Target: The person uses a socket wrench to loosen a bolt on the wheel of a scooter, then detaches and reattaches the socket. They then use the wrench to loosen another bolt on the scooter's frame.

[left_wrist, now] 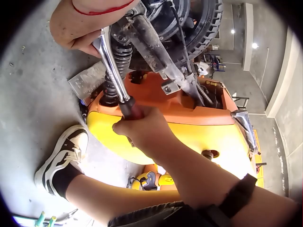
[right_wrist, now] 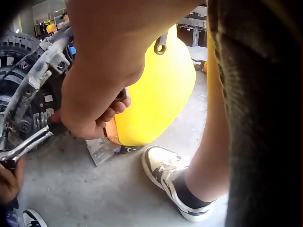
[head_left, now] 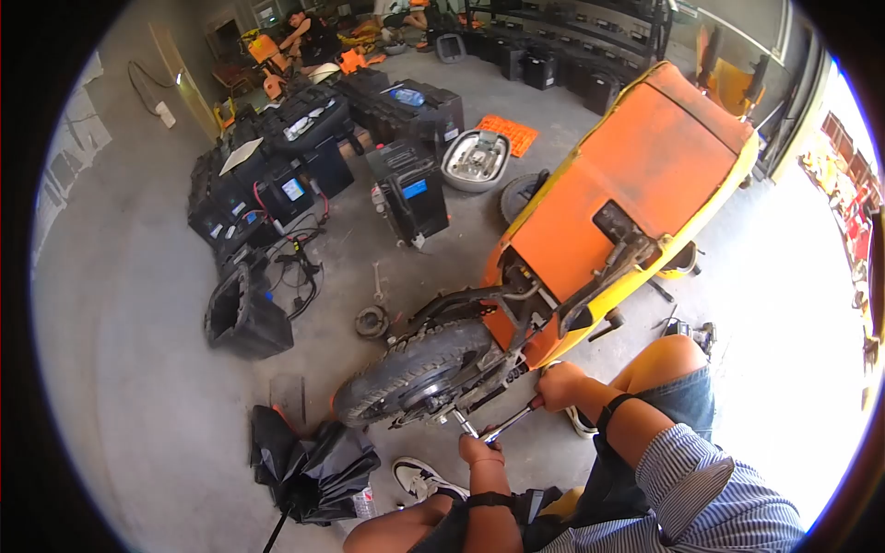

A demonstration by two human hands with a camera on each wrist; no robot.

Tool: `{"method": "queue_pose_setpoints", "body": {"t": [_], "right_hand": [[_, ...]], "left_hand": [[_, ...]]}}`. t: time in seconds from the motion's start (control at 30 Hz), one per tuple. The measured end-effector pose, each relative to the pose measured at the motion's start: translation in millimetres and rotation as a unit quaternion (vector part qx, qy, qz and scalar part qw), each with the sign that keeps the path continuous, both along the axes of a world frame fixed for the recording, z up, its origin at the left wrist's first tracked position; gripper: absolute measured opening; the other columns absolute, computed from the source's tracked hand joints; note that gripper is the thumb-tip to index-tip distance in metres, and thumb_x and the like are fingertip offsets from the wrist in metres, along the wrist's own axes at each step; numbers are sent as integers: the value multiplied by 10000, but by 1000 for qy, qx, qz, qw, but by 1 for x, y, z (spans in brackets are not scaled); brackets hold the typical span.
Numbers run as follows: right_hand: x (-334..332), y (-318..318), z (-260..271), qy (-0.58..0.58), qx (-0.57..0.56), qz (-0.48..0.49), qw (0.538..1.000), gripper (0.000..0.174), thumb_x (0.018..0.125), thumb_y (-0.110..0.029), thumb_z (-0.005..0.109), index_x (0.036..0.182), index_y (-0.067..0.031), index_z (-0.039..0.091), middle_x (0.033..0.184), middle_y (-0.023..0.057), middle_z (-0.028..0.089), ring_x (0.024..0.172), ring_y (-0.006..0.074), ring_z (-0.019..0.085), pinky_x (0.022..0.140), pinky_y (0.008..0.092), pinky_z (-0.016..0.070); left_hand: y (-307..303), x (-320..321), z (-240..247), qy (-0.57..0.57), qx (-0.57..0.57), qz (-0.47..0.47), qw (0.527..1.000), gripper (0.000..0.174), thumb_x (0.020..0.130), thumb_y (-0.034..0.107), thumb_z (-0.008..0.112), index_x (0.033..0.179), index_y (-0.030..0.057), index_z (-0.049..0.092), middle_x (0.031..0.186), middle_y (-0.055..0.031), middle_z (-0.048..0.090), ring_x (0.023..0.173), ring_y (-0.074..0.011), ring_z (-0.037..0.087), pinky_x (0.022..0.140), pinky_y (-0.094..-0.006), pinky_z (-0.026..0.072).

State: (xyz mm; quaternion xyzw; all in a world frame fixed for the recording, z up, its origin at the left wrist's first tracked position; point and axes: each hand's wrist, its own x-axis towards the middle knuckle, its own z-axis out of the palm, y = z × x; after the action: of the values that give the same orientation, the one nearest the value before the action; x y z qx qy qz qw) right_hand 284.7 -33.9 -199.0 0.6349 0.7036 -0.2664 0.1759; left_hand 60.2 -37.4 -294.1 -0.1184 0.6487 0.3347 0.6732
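Chrome ratchet wrench [head_left: 507,426] at 6 o'clock in the head view. It bridges both hands just under the rear wheel [head_left: 406,369] of an orange-and-yellow scooter [head_left: 636,175] tipped on its side on the concrete floor [head_left: 138,369].

Right hand [head_left: 560,385] is on the handle end and left hand [head_left: 481,452] on the head end, by the axle. The grip is too small to read from the head view.

Left wrist view is closer. The right hand's fingers [left_wrist: 142,124] are clamped round the dark red handle, with the shaft running up to 11 o'clock. There the left hand's fingers [left_wrist: 87,45] are curled against the wrench head. This view alone shows the shock spring [left_wrist: 111,87] just behind the shaft, plus the swingarm bolts.

Right wrist view has the right hand filling the centre, fist tight on the handle. The wrench runs to 8 o'clock into the left hand at the frame edge. A bare leg blocks the right side of this view. A metal plate [right_wrist: 99,150] lies on the floor under the yellow panel [right_wrist: 156,90], with a sneaker [right_wrist: 175,184] at 5 o'clock.

Only the head view shows the surroundings:
- black battery boxes [head_left: 406,189] at 11 o'clock
- an open black case [head_left: 241,313] at 9 o'clock
- a spanner [head_left: 378,281] and a round part [head_left: 371,322] near the tyre
- a collapsed black umbrella [head_left: 313,465] at 7 o'clock
- an orange mat [head_left: 507,134] at 12 o'clock
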Motion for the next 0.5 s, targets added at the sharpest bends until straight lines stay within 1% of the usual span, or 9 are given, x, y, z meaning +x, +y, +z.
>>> {"method": "queue_pose_setpoints", "body": {"t": [0.1,0.13,0.2,0.23,0.27,0.3,0.33,0.43,0.5], "right_hand": [[-4,-6,-3,-7,18,19,1000,245,755,-308,697,929,-149,761,874,112,711,897,314,688,774,427,541],[-7,-10,7,-24,28,53,998,210,743,-264,696,902,-144,761,879,117,712,895,312,688,775,430,542],[-10,-19,22,-38,38,55,997,190,740,-217,681,898,-137,751,879,119,712,887,313,690,766,434,545],[-11,-24,40,-33,70,57,995,222,785,-236,659,967,-129,730,921,98,724,900,291,709,756,419,557],[-12,-26,56,6,100,43,994,219,783,-220,658,967,-119,718,897,104,720,867,311,707,752,426,555],[-20,-23,74,-17,81,72,994,217,799,-210,650,987,-121,710,893,109,717,885,316,702,752,423,551],[-28,-20,95,-23,46,73,996,222,812,-209,644,1009,-125,703,904,104,718,910,309,698,767,412,550],[-23,-16,82,-21,52,88,995,225,877,-317,647,980,-133,726,937,68,725,944,284,697,793,400,543],[-26,-21,73,-13,51,90,995,214,876,-294,634,974,-124,718,909,89,717,935,296,694,785,417,539]], "left_hand": [[7,-3,-4,2,2,-14,1000,247,912,358,352,922,144,475,781,-86,676,515,-169,521,403,-273,333],[9,-4,-5,3,0,-21,1000,244,912,359,350,923,149,474,784,-76,675,528,-161,524,413,-267,337],[7,-2,1,-6,4,-18,1000,243,913,364,350,915,156,475,790,-62,673,552,-151,538,431,-261,349],[1,-1,7,-13,10,-5,1000,244,915,369,351,906,159,476,793,-58,673,562,-149,549,440,-260,356],[-8,-3,6,-63,36,5,997,253,916,363,359,927,154,500,828,-50,671,600,-164,564,456,-271,379],[-11,-13,3,-108,74,17,991,264,918,358,366,948,149,524,863,-41,669,637,-179,580,472,-281,401],[-12,-19,9,-123,63,23,990,280,927,366,376,962,138,534,870,-50,672,643,-188,588,477,-294,415],[-10,-25,19,-136,75,12,988,301,945,366,394,979,114,556,882,-64,677,653,-208,603,490,-314,444],[-9,-31,14,-139,74,-8,988,306,955,359,404,984,102,569,888,-70,680,659,-219,611,498,-322,459]]}}
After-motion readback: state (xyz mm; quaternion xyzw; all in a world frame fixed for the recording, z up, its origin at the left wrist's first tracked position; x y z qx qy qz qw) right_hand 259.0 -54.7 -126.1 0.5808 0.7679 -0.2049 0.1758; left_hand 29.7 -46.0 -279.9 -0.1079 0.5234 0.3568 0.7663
